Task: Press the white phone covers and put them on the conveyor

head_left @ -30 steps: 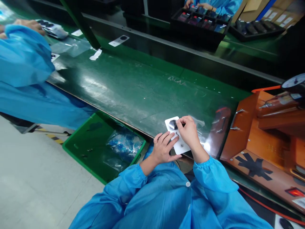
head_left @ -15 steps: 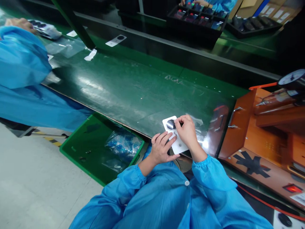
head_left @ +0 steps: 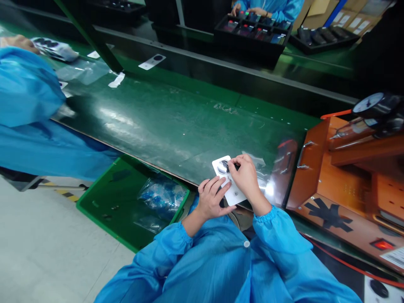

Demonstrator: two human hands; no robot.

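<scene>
A white panel with a round, shiny black disc near its top, like a phone back cover (head_left: 235,194), lies at the front edge of the green work surface (head_left: 158,126). My left hand (head_left: 211,197) rests on its left side, fingers spread and stretched out. Thumb and forefinger of my right hand (head_left: 246,174) are pinched together at the right edge of the black disc (head_left: 222,167). Whatever is between those fingertips is too small to make out. Clear plastic film (head_left: 254,160) lies just beyond my right hand.
To the right stands an orange machine (head_left: 318,168) with a gauge (head_left: 368,102). A green bin (head_left: 104,210) holding plastic bags sits below the left edge. A co-worker's blue sleeve (head_left: 28,88) is at left. Another white panel (head_left: 152,62) lies at the back.
The view has shifted slightly. My right hand stays pinched at the disc's edge, and the disc now shows a brighter reflection. My left hand keeps its place on the panel.
</scene>
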